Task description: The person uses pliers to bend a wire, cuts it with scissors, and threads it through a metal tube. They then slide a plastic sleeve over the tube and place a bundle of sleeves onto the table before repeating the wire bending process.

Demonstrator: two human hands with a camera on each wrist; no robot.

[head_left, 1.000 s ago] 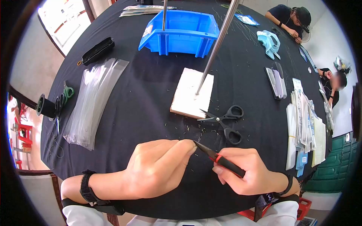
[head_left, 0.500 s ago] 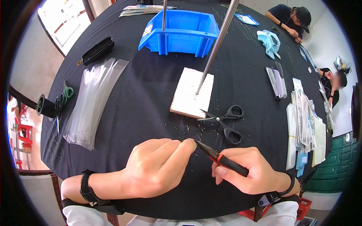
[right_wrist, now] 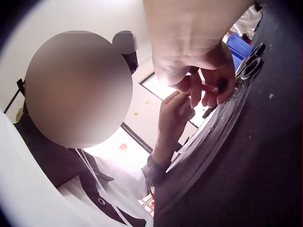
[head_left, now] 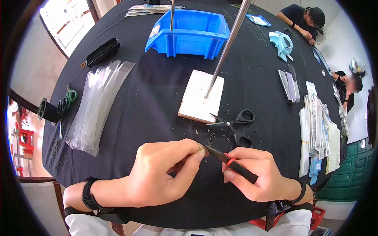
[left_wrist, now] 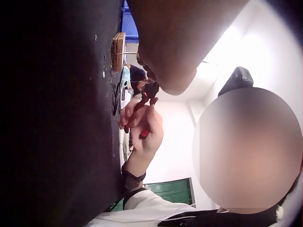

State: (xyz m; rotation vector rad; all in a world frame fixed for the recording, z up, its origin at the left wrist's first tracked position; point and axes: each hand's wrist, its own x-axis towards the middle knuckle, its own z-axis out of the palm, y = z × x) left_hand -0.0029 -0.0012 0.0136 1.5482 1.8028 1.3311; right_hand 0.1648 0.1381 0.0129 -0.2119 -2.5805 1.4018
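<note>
In the head view the left hand (head_left: 165, 173) pinches something tiny between thumb and forefinger; the item is too small to make out. The right hand (head_left: 256, 173) grips pliers (head_left: 241, 170) with black and red handles, their dark pointed tip close to the left fingertips. Whether tip and item touch, I cannot tell. Black scissors (head_left: 236, 125) lie spread just beyond the hands, beside a white block (head_left: 201, 96) with a metal rod standing in it. The left wrist view shows the right hand (left_wrist: 144, 125) around the pliers' red-edged handles.
A blue bin (head_left: 189, 41) stands behind the block. Clear plastic sleeves (head_left: 98, 106), a thread spool (head_left: 48, 111) and green-handled scissors (head_left: 71, 96) lie at left. A stapler (head_left: 289, 84) and packet stacks (head_left: 315, 128) lie at right. Small clippings dot the black cloth. Two people sit beyond.
The left thumb and forefinger have shifted, opening a gap between them below the fingertips. The right hand and pliers have moved slightly, the tip staying near the left fingertips.
</note>
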